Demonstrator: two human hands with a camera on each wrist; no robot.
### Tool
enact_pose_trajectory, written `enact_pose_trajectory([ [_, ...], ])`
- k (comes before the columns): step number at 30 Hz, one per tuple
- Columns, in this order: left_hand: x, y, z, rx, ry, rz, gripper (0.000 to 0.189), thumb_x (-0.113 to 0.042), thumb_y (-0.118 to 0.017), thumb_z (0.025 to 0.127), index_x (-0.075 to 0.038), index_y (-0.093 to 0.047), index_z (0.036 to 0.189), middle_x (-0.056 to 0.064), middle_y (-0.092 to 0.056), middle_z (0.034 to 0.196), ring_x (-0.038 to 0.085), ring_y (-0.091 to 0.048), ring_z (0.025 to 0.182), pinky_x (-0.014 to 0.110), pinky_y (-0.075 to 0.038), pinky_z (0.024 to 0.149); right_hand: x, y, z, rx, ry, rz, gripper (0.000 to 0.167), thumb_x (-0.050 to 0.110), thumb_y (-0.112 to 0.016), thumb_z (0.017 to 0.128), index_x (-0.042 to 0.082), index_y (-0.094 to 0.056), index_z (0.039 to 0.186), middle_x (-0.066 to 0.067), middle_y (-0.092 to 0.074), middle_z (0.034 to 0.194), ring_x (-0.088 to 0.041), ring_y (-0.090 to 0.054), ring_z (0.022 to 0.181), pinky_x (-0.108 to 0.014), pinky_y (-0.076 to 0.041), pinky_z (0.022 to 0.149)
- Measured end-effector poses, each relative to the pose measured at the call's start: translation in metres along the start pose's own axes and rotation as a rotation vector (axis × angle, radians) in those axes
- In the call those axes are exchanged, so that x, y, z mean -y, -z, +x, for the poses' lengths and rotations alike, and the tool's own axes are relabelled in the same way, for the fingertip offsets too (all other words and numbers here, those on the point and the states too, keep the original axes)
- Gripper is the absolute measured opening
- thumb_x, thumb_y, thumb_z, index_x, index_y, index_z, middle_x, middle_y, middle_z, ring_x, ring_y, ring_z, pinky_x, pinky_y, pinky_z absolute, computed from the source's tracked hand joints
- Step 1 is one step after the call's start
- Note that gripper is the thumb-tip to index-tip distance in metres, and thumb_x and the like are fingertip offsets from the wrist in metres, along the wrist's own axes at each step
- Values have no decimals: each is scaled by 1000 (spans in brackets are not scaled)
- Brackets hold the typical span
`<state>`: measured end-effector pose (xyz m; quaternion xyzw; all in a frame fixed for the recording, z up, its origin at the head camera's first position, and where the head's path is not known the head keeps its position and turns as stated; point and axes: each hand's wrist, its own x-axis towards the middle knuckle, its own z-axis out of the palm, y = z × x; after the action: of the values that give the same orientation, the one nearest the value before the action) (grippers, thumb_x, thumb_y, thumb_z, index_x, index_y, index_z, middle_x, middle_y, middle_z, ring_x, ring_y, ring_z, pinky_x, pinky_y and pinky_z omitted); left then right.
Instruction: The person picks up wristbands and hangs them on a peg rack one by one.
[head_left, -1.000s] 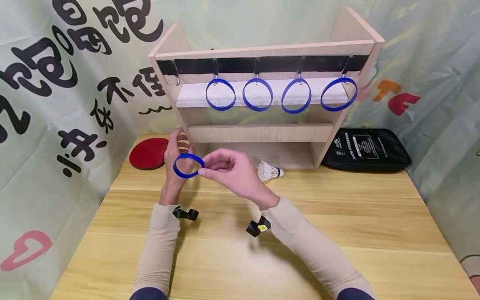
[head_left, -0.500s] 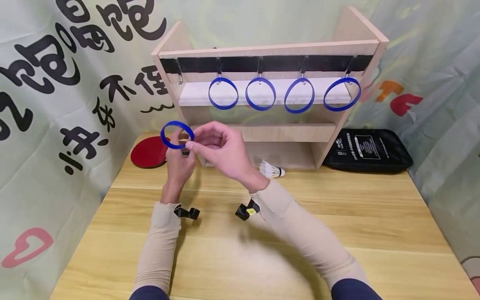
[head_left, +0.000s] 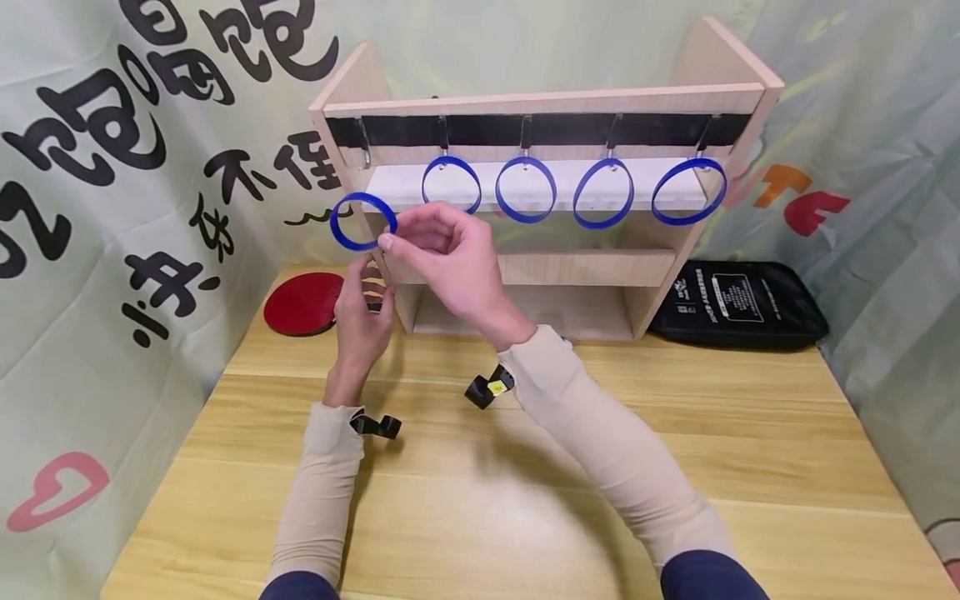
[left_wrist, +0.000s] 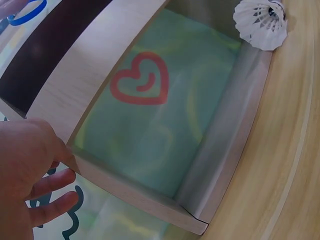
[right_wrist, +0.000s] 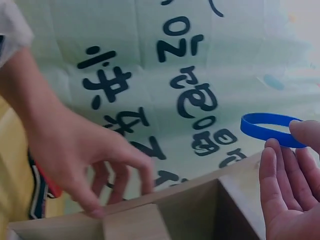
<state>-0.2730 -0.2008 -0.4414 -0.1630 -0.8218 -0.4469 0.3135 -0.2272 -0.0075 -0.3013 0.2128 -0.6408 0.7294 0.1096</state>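
Observation:
My right hand (head_left: pixel 457 267) pinches a blue wristband (head_left: pixel 334 221) between thumb and fingertips, in front of the upper left side of a wooden shelf (head_left: pixel 588 268). In the right wrist view the wristband (right_wrist: pixel 265 134) is held up level. My left hand (head_left: pixel 363 325) holds the shelf's left side panel, with the thumb on one face and the fingers round the other. Along the shelf's black strip (head_left: pixel 480 131) is a row of metal hooks. The leftmost hook (head_left: pixel 366 154) bears nothing; several blue wristbands (head_left: pixel 527 220) hang from the others.
A red table tennis bat (head_left: pixel 303 304) lies left of the shelf on the wooden table (head_left: pixel 435 517). To the right is a black zip case (head_left: pixel 738 304). A white shuttlecock (left_wrist: pixel 260 25) lies by the shelf base, mostly hidden behind the right arm in the head view.
My right hand has raised the wristband from in front of the left hand to the level of the shelf's upper part. The left hand stays at the side panel.

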Motion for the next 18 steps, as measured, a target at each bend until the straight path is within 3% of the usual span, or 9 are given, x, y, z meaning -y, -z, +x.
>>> enact_pose_trajectory([
  [10,0,0,0,-11,-3,-4,53,3,-70,101,2,-51,150,29,-70,121,43,-76,96,61,-68,80,15,-1,20,-76,17,-47,26,11,-88,92,3,-77,114,-14,-84,111,-20,-82,96,-32,-67,93],
  [18,0,-1,-1,-3,-8,-3,52,3,-70,101,3,-51,149,30,-69,121,45,-76,96,63,-67,81,9,-4,24,-134,-11,-105,25,15,-88,93,3,-77,112,-14,-83,111,-19,-82,97,-27,-66,92],
])
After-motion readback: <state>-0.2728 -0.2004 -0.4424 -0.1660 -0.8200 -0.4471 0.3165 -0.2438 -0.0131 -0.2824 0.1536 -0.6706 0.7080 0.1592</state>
